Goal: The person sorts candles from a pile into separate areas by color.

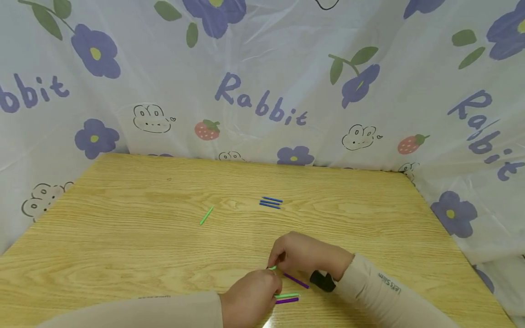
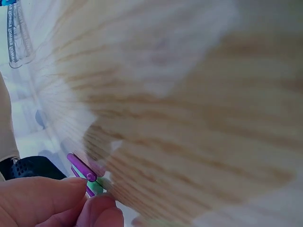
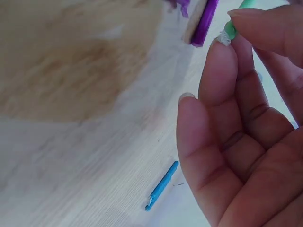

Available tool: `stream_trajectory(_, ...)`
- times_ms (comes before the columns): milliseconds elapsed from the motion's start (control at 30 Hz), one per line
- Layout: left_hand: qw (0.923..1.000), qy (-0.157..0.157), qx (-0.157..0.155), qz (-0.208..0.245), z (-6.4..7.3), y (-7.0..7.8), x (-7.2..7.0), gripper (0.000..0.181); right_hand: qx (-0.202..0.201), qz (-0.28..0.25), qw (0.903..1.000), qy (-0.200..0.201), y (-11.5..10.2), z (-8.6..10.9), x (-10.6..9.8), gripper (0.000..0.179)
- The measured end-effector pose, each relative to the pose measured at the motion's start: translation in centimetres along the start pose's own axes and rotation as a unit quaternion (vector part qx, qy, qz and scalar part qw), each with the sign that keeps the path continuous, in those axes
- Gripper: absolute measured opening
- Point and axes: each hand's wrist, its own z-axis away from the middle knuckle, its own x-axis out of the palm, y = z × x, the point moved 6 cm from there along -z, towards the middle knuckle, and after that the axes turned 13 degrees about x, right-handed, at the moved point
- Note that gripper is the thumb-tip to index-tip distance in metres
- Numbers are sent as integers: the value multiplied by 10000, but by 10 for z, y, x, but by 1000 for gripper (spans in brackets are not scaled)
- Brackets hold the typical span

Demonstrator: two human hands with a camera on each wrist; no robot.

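The right hand point(image 1: 305, 255) pinched a green stick point(image 3: 230, 30) beside the left hand point(image 1: 250, 294), whose thumb and finger sat close; what they held could not be told. 2 purple sticks point(image 1: 296, 281) showed to its right. Far on the counter point(image 1: 135, 237), 3 blue sticks point(image 1: 270, 202) lay right of another green stick point(image 1: 207, 216).

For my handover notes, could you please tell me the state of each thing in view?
Blue sticks: three, lying side by side
Far green stick: lying alone, slanted
Held green stick: pinched, whitish end
Right grip: pinching that stick
Left grip: fingers curled, hold unclear
Loose purple stick: lying slanted
Near green stick: beside left grip
Near purple stick: alongside it
Cloth: hanging, creased
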Motion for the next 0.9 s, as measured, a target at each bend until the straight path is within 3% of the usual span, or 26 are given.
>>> stream_trajectory(200, 9996, -167, -143, 158, -1, 0, 2, 14, 24, -146, 9998, 90, 3, -1, -7, 25)
stream_trajectory(467, 9996, -156, -69, -241, -4, 0, 2, 10, 102, -112, 9993, 334, 8, -6, -15, 19)
stream_trajectory(767, 9991, -263, -108, -319, -6, -1, 3, 12, 187, -281, 9982, 505, 10, -12, -28, 17)
stream_trajectory(900, 9994, -282, -151, -125, -5, -1, 5, 19, 206, -325, 9976, 567, 10, -15, -32, 17)
